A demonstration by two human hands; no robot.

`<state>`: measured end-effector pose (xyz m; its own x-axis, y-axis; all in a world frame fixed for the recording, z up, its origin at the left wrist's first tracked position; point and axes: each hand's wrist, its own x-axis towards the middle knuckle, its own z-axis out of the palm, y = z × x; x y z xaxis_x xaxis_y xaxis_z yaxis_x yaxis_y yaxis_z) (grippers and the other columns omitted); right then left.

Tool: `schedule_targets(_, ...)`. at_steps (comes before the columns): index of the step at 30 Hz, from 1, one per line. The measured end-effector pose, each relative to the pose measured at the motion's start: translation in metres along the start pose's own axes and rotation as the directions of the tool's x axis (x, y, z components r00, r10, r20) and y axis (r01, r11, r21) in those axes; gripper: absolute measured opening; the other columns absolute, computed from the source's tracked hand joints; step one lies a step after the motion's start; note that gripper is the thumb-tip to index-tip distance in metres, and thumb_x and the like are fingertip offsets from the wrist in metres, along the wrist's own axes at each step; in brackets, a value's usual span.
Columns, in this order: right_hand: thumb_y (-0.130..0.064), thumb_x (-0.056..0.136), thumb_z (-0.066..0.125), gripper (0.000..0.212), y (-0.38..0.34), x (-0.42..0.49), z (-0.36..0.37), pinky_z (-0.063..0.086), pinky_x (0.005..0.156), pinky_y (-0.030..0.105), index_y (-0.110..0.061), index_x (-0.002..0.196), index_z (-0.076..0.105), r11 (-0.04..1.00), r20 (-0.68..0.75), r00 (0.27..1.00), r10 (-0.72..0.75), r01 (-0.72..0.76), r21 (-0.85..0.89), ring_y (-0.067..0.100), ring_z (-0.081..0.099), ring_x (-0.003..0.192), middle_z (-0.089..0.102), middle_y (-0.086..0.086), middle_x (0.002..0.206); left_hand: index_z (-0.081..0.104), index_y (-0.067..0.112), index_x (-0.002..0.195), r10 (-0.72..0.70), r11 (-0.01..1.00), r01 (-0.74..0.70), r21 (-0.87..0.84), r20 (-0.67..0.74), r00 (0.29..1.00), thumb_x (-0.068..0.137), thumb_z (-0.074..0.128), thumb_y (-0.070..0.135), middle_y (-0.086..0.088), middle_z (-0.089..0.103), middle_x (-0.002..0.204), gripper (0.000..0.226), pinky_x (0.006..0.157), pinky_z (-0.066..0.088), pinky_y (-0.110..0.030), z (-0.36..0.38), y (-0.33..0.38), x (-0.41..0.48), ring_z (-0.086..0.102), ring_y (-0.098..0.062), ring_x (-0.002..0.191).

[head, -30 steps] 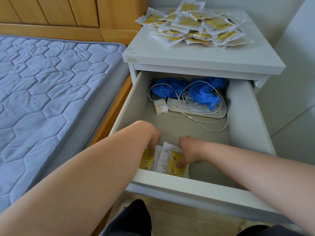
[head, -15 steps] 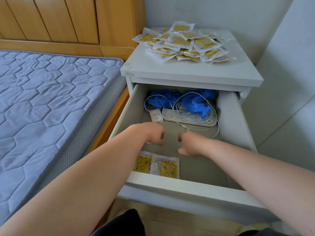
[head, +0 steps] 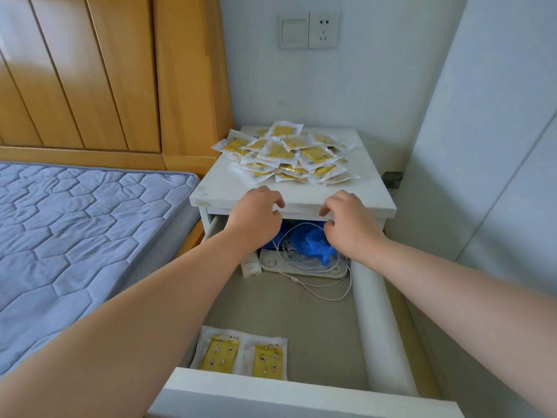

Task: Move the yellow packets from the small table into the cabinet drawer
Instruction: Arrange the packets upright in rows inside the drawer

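Two yellow packets (head: pixel 241 354) are laid in the drawer (head: pixel 379 327); many more are heaped on the small table (head: pixel 369 193).

The left hand (head: pixel 256 218) and the right hand (head: pixel 352 227) are held apart over the table's front edge, fingers loosely bent and nothing gripped. The heap (head: pixel 289 155) is judged light, thin and limp, with slick sealed wrappers that may slide off one another; a flat sealed border is best pinched, or several gathered from the heap's near edge. The white tabletop looks smooth and hard. At the drawer's back, blue crumpled material (head: pixel 313 244) and a white cable (head: pixel 327 292) are kept. A quilted mattress (head: pixel 75 236) and a wooden headboard (head: pixel 105 86) are seen to the left, and a wall socket (head: pixel 324 30) above.
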<state>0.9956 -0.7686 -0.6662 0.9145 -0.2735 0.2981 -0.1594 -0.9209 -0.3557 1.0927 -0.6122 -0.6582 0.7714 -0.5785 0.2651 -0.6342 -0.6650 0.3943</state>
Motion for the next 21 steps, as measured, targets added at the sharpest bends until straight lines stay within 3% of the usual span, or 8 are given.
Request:
schedule_targets(2, -0.012, 0.09, 0.051, 0.032, 0.007, 0.014, -0.005, 0.036, 0.094, 0.029, -0.01, 0.122, 0.053, 1.0, -0.05, 0.998, 0.025, -0.024, 0.016, 0.021, 0.04, 0.121, 0.045, 0.005, 0.129, 0.049, 0.02, 0.134, 0.003, 0.999, -0.002, 0.046, -0.007, 1.0, 0.098, 0.044, 0.02, -0.003, 0.04, 0.144, 0.037, 0.101, 0.033, -0.032, 0.0, 0.003, 0.018, 0.033, -0.021, 0.133)
schedule_targets(5, -0.037, 0.094, 0.048, 0.06, 0.019, 0.039, -0.007, 0.034, 0.102, 0.036, -0.01, 0.144, 0.027, 0.964, 0.018, 0.975, 0.22, -0.22, 0.148, 0.027, 0.037, 0.131, 0.029, 0.008, 0.148, 0.012, 0.025, 0.153, -0.131, 0.976, 0.104, 0.194, 0.129, 0.983, 0.102, 0.029, 0.041, -0.006, 0.004, 0.161, 0.056, 0.117, 0.013, -0.044, 0.008, -0.004, 0.046, 0.002, -0.026, 0.147)
schedule_targets(7, -0.046, 0.095, 0.042, 0.069, 0.028, 0.057, -0.01, 0.032, 0.105, 0.04, -0.011, 0.149, 0.016, 0.879, 0.039, 0.925, 0.379, -0.373, 0.298, 0.03, 0.034, 0.135, 0.022, 0.008, 0.153, -0.004, 0.027, 0.153, -0.202, 0.954, 0.164, 0.25, 0.139, 0.969, 0.102, 0.021, 0.048, -0.006, -0.011, 0.161, 0.06, 0.119, 0.005, -0.047, 0.016, -0.014, 0.063, -0.01, -0.029, 0.147)
schedule_targets(10, -0.049, 0.096, 0.038, 0.071, 0.041, 0.085, -0.012, 0.029, 0.104, 0.039, -0.012, 0.15, 0.011, 0.724, 0.039, 0.856, 0.515, -0.46, 0.514, 0.03, 0.031, 0.137, 0.02, 0.006, 0.156, -0.007, 0.031, 0.152, -0.177, 0.949, 0.162, 0.269, 0.033, 0.984, 0.1, 0.014, 0.053, -0.004, -0.02, 0.159, 0.061, 0.119, -0.001, -0.047, 0.023, -0.019, 0.086, -0.019, -0.027, 0.146)
schedule_targets(13, -0.049, 0.095, 0.042, 0.072, 0.052, 0.107, -0.004, 0.03, 0.102, 0.036, -0.013, 0.15, 0.014, 0.671, 0.026, 0.842, 0.539, -0.448, 0.591, 0.027, 0.031, 0.137, 0.023, 0.005, 0.155, -0.003, 0.036, 0.152, -0.092, 0.972, 0.102, 0.214, -0.053, 0.994, 0.098, 0.014, 0.058, 0.0, -0.02, 0.159, 0.061, 0.117, -0.006, -0.048, 0.034, -0.018, 0.103, -0.022, -0.025, 0.145)
schedule_targets(17, -0.043, 0.095, 0.046, 0.06, 0.062, 0.127, 0.01, 0.032, 0.098, 0.03, -0.017, 0.146, 0.029, 0.657, -0.127, 0.837, 0.532, -0.314, 0.685, 0.021, 0.037, 0.134, 0.035, 0.002, 0.149, -0.006, 0.037, 0.151, -0.124, 0.97, 0.124, 0.208, -0.016, 0.992, 0.094, 0.015, 0.065, 0.002, -0.02, 0.159, 0.067, 0.116, -0.008, -0.049, 0.047, -0.024, 0.115, -0.023, -0.024, 0.145)
schedule_targets(19, -0.041, 0.094, 0.047, 0.056, 0.064, 0.135, 0.015, 0.03, 0.103, 0.029, -0.02, 0.144, 0.035, 0.693, -0.185, 0.854, 0.487, -0.248, 0.677, 0.018, 0.036, 0.134, 0.037, -0.001, 0.147, -0.008, 0.037, 0.151, -0.115, 0.965, 0.113, 0.237, -0.005, 0.993, 0.094, 0.015, 0.065, 0.003, -0.021, 0.158, 0.068, 0.116, -0.009, -0.049, 0.05, -0.026, 0.117, -0.024, -0.023, 0.144)
schedule_targets(21, -0.043, 0.093, 0.046, 0.053, 0.064, 0.143, 0.021, 0.021, 0.115, 0.04, -0.024, 0.142, 0.038, 0.82, -0.213, 0.901, 0.378, -0.219, 0.528, 0.016, 0.029, 0.138, 0.036, -0.003, 0.148, -0.006, 0.036, 0.152, -0.098, 0.971, 0.092, 0.223, 0.017, 0.995, 0.094, 0.015, 0.065, 0.006, -0.016, 0.16, 0.068, 0.117, -0.009, -0.049, 0.049, -0.026, 0.118, -0.022, -0.021, 0.145)
